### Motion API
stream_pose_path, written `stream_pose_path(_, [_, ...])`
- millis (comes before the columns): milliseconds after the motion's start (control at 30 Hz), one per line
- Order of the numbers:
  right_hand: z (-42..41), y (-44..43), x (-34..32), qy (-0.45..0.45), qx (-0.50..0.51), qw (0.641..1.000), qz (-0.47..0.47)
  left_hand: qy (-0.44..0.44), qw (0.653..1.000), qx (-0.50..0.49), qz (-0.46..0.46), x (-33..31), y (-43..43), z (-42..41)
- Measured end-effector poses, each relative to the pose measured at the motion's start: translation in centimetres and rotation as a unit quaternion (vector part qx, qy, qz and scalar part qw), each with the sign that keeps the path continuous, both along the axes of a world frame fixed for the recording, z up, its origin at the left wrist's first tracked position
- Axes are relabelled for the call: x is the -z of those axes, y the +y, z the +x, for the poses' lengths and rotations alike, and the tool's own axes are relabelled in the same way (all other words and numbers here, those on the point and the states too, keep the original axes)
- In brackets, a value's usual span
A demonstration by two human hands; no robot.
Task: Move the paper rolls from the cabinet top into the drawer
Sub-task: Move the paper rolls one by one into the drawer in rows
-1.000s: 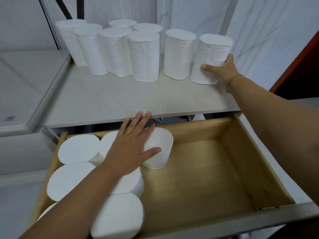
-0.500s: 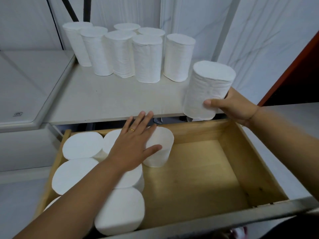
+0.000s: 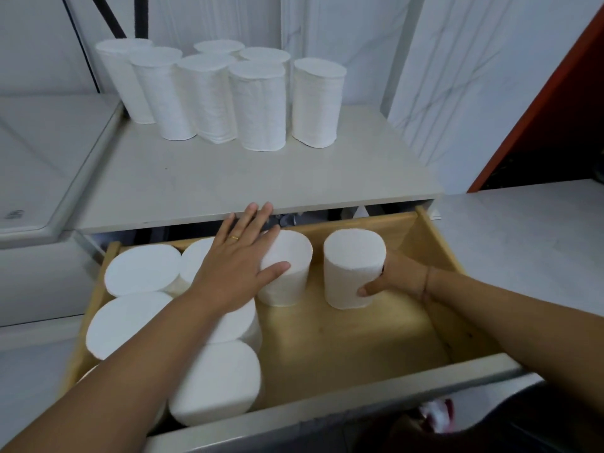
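An open wooden drawer [image 3: 359,341] holds several white paper rolls standing on end along its left side. My right hand [image 3: 392,279] grips one white roll [image 3: 353,266] upright on the drawer floor, right of a neighbouring roll [image 3: 287,269]. My left hand [image 3: 238,269] lies flat, fingers spread, on top of that neighbouring roll and the ones beside it. Several more white rolls [image 3: 258,106] stand upright at the back of the pale cabinet top [image 3: 228,181].
The drawer's right half shows bare wood. A grey drawer front [image 3: 327,420] runs along the near edge. A marbled white wall [image 3: 474,76] rises at the right, with a dark red frame [image 3: 555,93] beyond. A lower white surface [image 3: 42,148] lies left.
My right hand lifted the rightmost roll off the cabinet top and carried it down into the drawer, setting it beside the roll under my left hand. My left hand stayed put.
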State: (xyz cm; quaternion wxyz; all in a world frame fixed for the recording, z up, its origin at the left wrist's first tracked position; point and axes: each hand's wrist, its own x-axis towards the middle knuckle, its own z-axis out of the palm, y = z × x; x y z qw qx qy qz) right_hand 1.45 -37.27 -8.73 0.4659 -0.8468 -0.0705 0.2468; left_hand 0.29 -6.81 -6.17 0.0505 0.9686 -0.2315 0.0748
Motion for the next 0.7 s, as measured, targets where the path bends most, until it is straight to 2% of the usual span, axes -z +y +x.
stream_pose_path(100, [0.0,-0.3,0.6,0.003,-0.006,1.0,-0.004,-0.001,1.0,-0.001,0.0,0.0,0.0,0.0])
stream_pose_path(200, [-0.1,-1.0,-0.4,0.104,-0.059,0.993,0.002,-0.005,1.0,-0.003,0.002,0.1,0.1,0.1])
stream_pose_path(300, [-0.2,-1.5,-1.8,0.213,-0.028,0.975,0.059,-0.004,1.0,0.0,0.002,0.1,0.1,0.0])
stream_pose_path(433, [-0.6,-1.1,-2.3,0.271,0.006,0.957,0.106,0.002,1.0,-0.002,0.007,0.0,0.0,0.0])
stream_pose_path(533, [-1.4,0.0,-2.7,0.323,-0.027,0.941,0.094,0.008,1.0,-0.003,0.005,-0.1,0.0,-0.1])
stream_pose_path(700, [-3.0,2.8,-2.8,0.385,-0.05,0.909,0.151,0.011,1.0,0.0,-0.001,-0.2,0.1,-0.1])
